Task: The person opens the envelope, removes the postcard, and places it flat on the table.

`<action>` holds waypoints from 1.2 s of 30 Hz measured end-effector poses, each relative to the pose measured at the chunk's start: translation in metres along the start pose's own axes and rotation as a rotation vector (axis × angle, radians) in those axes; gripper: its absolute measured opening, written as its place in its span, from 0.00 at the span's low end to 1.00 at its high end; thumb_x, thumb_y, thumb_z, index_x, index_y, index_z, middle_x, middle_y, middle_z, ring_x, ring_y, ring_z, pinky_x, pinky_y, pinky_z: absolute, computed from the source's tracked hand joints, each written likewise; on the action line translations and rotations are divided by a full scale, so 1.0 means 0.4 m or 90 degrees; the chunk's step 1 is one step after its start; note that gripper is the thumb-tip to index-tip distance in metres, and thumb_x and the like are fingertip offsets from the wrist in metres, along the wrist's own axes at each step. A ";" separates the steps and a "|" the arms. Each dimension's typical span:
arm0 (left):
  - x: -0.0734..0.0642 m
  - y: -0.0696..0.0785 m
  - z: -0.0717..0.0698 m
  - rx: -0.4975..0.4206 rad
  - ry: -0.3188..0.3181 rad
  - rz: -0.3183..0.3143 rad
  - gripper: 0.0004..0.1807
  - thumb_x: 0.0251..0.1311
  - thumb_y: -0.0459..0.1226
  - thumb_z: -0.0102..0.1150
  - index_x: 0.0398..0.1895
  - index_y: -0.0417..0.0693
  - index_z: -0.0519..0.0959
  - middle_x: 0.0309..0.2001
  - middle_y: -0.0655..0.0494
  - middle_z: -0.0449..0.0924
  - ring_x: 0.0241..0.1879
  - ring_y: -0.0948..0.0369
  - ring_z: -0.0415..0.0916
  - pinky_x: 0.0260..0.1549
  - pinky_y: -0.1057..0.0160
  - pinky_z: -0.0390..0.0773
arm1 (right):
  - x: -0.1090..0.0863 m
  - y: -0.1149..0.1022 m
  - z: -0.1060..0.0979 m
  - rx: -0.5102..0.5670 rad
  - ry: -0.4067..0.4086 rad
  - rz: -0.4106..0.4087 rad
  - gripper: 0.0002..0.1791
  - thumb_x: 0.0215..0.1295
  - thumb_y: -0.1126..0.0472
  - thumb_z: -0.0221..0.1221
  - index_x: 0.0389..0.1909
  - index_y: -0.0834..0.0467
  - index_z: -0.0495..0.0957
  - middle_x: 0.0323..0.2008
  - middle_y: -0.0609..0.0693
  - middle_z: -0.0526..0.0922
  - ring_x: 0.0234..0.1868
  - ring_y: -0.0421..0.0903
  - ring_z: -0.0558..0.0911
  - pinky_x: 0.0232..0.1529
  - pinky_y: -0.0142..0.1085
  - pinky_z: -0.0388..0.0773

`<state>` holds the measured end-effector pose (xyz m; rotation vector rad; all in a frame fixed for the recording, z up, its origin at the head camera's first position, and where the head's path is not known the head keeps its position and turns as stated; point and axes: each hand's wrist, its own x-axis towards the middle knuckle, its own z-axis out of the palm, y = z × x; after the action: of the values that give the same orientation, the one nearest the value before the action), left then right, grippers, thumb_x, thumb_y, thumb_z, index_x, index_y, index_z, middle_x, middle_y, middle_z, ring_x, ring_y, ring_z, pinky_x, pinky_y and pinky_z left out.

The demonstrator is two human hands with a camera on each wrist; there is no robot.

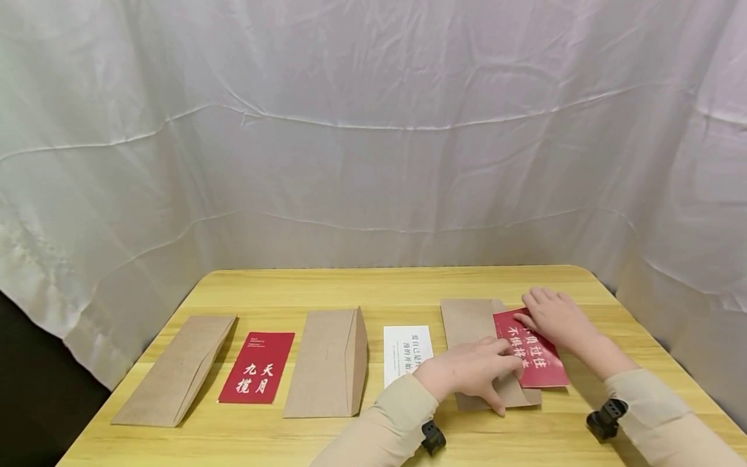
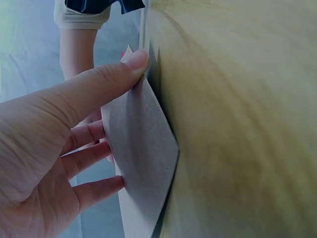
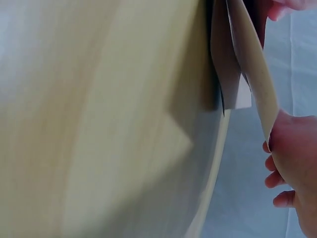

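Note:
In the head view my left hand (image 1: pixel 475 370) holds a brown paper envelope (image 1: pixel 467 321) at the table's right side. Its thumb presses the near edge, and the other fingers reach across the face, as the left wrist view shows for the envelope (image 2: pixel 138 144). My right hand (image 1: pixel 557 318) grips the far right corner of a red card (image 1: pixel 533 363) with white characters. The card overlaps the envelope's right side, where the flap is; whether its left edge is inside, I cannot tell. In the right wrist view the card's pale underside (image 3: pixel 252 54) bows slightly.
Left of my hands lies a white printed card (image 1: pixel 399 353), partly covered by my left hand. Further left are a second envelope (image 1: pixel 318 363), another red card (image 1: pixel 257 370) and a third envelope (image 1: pixel 169 370). The wooden table (image 1: pixel 385 285) backs onto a pale curtain (image 1: pixel 373 168).

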<state>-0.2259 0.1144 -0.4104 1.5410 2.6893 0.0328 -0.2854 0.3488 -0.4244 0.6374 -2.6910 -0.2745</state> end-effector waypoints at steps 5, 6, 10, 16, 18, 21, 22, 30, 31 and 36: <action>-0.002 -0.001 0.002 0.002 0.002 0.007 0.33 0.40 0.64 0.70 0.52 0.73 0.73 0.50 0.73 0.65 0.48 0.74 0.62 0.41 0.79 0.66 | -0.012 0.017 -0.003 -0.014 0.002 0.002 0.19 0.63 0.48 0.62 0.34 0.59 0.68 0.29 0.52 0.67 0.33 0.50 0.71 0.34 0.47 0.73; -0.002 -0.001 0.003 0.004 0.002 0.008 0.33 0.40 0.64 0.70 0.52 0.73 0.72 0.49 0.73 0.65 0.48 0.74 0.62 0.41 0.79 0.66 | -0.015 0.020 -0.004 -0.016 0.005 0.002 0.19 0.62 0.48 0.63 0.34 0.59 0.68 0.29 0.52 0.67 0.33 0.51 0.71 0.34 0.47 0.73; -0.001 0.002 0.004 0.006 -0.002 0.004 0.33 0.40 0.64 0.70 0.52 0.73 0.72 0.47 0.73 0.65 0.46 0.74 0.62 0.39 0.79 0.65 | -0.028 0.036 -0.002 -0.025 0.014 0.002 0.20 0.60 0.49 0.64 0.34 0.60 0.68 0.29 0.53 0.68 0.34 0.52 0.71 0.35 0.48 0.73; -0.003 0.005 0.002 0.003 -0.001 0.003 0.33 0.40 0.64 0.70 0.53 0.74 0.73 0.49 0.75 0.65 0.47 0.75 0.62 0.39 0.79 0.65 | -0.045 0.061 -0.004 -0.028 0.018 0.015 0.21 0.59 0.49 0.65 0.36 0.61 0.69 0.30 0.54 0.69 0.36 0.54 0.73 0.36 0.49 0.73; -0.003 0.004 0.001 0.004 -0.001 0.006 0.33 0.40 0.64 0.70 0.53 0.74 0.72 0.48 0.75 0.65 0.46 0.74 0.62 0.38 0.80 0.65 | -0.051 0.069 -0.004 -0.035 0.020 0.019 0.21 0.58 0.49 0.65 0.36 0.61 0.68 0.29 0.54 0.68 0.35 0.53 0.73 0.35 0.48 0.72; -0.004 0.004 0.000 0.001 -0.004 0.007 0.33 0.41 0.63 0.70 0.53 0.74 0.72 0.47 0.74 0.65 0.46 0.74 0.62 0.37 0.79 0.65 | -0.059 0.082 -0.002 -0.046 0.030 0.018 0.22 0.56 0.50 0.67 0.34 0.60 0.67 0.29 0.53 0.67 0.33 0.52 0.71 0.32 0.46 0.71; -0.004 0.004 0.000 -0.003 -0.004 0.007 0.32 0.41 0.63 0.70 0.53 0.73 0.73 0.47 0.74 0.65 0.46 0.74 0.62 0.37 0.79 0.65 | -0.062 0.086 -0.001 -0.049 0.036 0.016 0.22 0.56 0.51 0.67 0.34 0.60 0.67 0.28 0.53 0.67 0.33 0.52 0.70 0.32 0.46 0.70; -0.002 0.001 0.005 -0.004 -0.003 0.001 0.32 0.41 0.63 0.71 0.52 0.73 0.73 0.51 0.74 0.66 0.49 0.75 0.63 0.38 0.79 0.67 | -0.079 0.121 0.010 -0.059 0.095 -0.004 0.20 0.61 0.49 0.64 0.31 0.59 0.66 0.26 0.51 0.66 0.32 0.52 0.71 0.31 0.45 0.66; -0.001 0.001 0.005 -0.002 -0.004 0.000 0.32 0.41 0.63 0.71 0.52 0.73 0.73 0.51 0.74 0.66 0.49 0.75 0.63 0.38 0.79 0.67 | -0.081 0.125 0.011 -0.061 0.101 -0.007 0.20 0.62 0.48 0.63 0.31 0.59 0.66 0.26 0.51 0.66 0.32 0.52 0.71 0.31 0.45 0.65; 0.000 0.001 0.005 -0.004 -0.008 -0.002 0.32 0.41 0.63 0.71 0.52 0.73 0.73 0.51 0.74 0.66 0.50 0.75 0.63 0.38 0.79 0.67 | -0.090 0.139 0.012 -0.071 0.094 -0.005 0.20 0.58 0.49 0.65 0.32 0.58 0.67 0.27 0.51 0.66 0.32 0.52 0.70 0.32 0.43 0.63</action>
<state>-0.2255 0.1146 -0.4125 1.5307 2.6788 0.0303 -0.2790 0.4149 -0.4248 0.6105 -2.5133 -0.3616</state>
